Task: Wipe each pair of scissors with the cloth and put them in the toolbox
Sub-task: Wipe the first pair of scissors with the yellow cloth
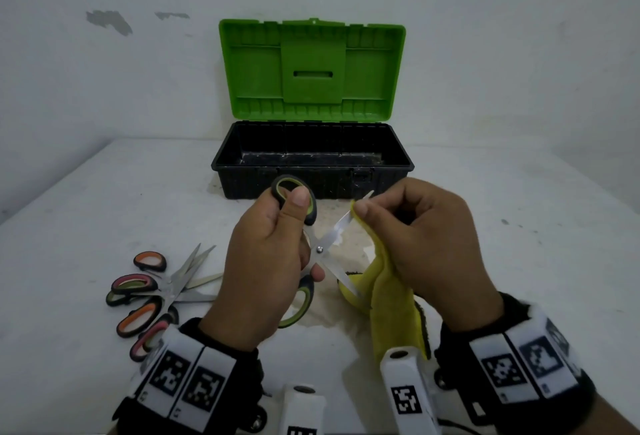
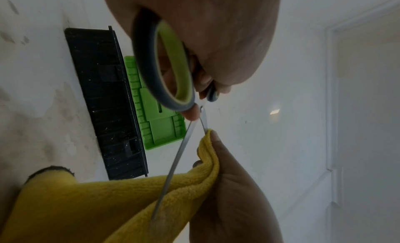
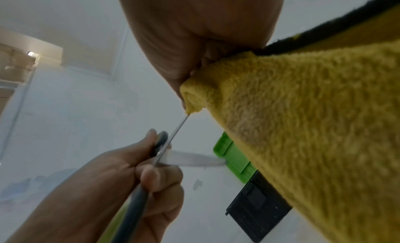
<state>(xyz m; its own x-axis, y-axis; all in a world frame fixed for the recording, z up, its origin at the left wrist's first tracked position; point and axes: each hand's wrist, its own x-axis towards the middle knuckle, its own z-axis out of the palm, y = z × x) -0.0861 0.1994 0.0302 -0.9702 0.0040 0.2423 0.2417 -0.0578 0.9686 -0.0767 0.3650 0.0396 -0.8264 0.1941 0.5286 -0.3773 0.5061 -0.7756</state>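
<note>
My left hand [image 1: 277, 244] grips green-and-black scissors [image 1: 332, 237] by the handles, blades spread apart in an X. My right hand [image 1: 415, 237] pinches a yellow cloth [image 1: 391, 296] around the upper blade near its tip. The other blade points down across the hanging cloth. In the left wrist view the green handle loop [image 2: 171, 67] fills the middle and the cloth [image 2: 108, 204] folds over the blade. In the right wrist view the cloth [image 3: 303, 127] covers the blade [image 3: 177, 128]. The toolbox [image 1: 311, 160] stands behind, green lid [image 1: 311, 67] raised, black tray holding nothing visible.
Several more scissors [image 1: 156, 292] with orange, pink and green handles lie in a loose heap on the white table [image 1: 519, 261], left of my left wrist. A pale wall rises behind the toolbox. The table's left edge runs diagonally at far left.
</note>
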